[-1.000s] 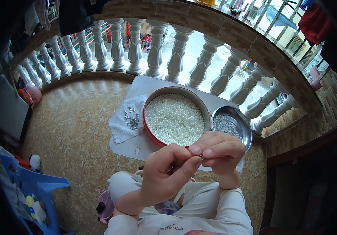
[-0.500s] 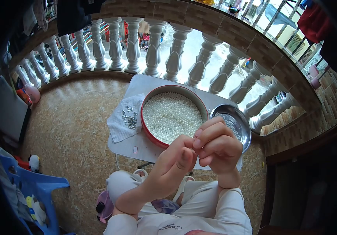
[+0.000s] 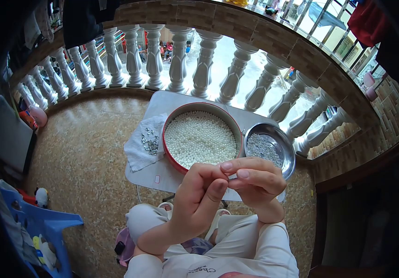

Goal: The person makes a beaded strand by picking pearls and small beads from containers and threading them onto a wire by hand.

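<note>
My left hand and my right hand meet fingertip to fingertip above the near edge of the table. Both are closed in a pinch; whatever sits between the fingers is too small or hidden to make out. Just beyond them stands a round red-rimmed tin filled with white pearl beads. To its right, a steel bowl holds small clear or silvery pieces, partly covered by my right hand. On the left, small silver metal parts lie on a white cloth.
The white folding table stands against a balustrade. A blue plastic chair with soft toys is at the left. My knees are under the table's near edge, and a purple bag lies beside my leg.
Both hands have come slightly down and towards me. The right fingers, curled before, now stretch out straighter towards the left fingertips. The view has shifted a little.
</note>
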{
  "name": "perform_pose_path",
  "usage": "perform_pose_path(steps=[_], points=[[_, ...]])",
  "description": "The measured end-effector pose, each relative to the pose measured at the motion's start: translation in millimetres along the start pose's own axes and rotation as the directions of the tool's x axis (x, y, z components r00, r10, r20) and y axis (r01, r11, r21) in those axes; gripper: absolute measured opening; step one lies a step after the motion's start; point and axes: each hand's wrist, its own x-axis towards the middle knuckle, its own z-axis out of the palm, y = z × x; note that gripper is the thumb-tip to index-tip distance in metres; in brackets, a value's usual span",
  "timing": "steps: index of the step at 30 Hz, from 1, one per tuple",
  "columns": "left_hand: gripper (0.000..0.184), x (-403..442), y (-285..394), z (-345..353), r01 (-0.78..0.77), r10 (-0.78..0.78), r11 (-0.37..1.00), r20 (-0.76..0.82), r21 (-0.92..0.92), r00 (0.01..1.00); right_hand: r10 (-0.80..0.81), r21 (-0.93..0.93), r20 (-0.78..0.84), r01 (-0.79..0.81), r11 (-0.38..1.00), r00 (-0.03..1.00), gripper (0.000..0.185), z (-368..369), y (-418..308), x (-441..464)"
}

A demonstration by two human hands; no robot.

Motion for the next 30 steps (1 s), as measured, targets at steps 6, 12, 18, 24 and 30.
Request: perform_pose_path(steps=[6,12,18,24,30], points=[[0.011,-1,2,0,-0.014,0.015,0.998,-0.008,0.062,1.000,-0.021,-0.056,0.062,0.025,0.998,0.998,0.023,-2,0,0],[0.010,0,4,-5,-0.056,0.055,0.987,0.009,0.152,0.998,0.065,0.003,0.060,-0.065,0.998,0.996,0.019,-1,-4,3],[0.011,2,18,-17,0.180,-0.197,0.976,0.139,0.125,0.971,0.155,-0.103,0.165,-0.139,0.985,0.974,0.009,-1,-10,13],[0.015,2,30,-22,0.274,-0.266,0.959,0.099,-0.069,0.959,0.055,-0.249,0.105,-0.027,0.968,0.993,0.009,17,-25,21],[0.020,5,36,-45,0.200,-0.202,0.958,0.013,-0.204,0.979,-0.396,-0.192,-0.086,0.375,0.907,0.914,0.005,56,-60,27]])
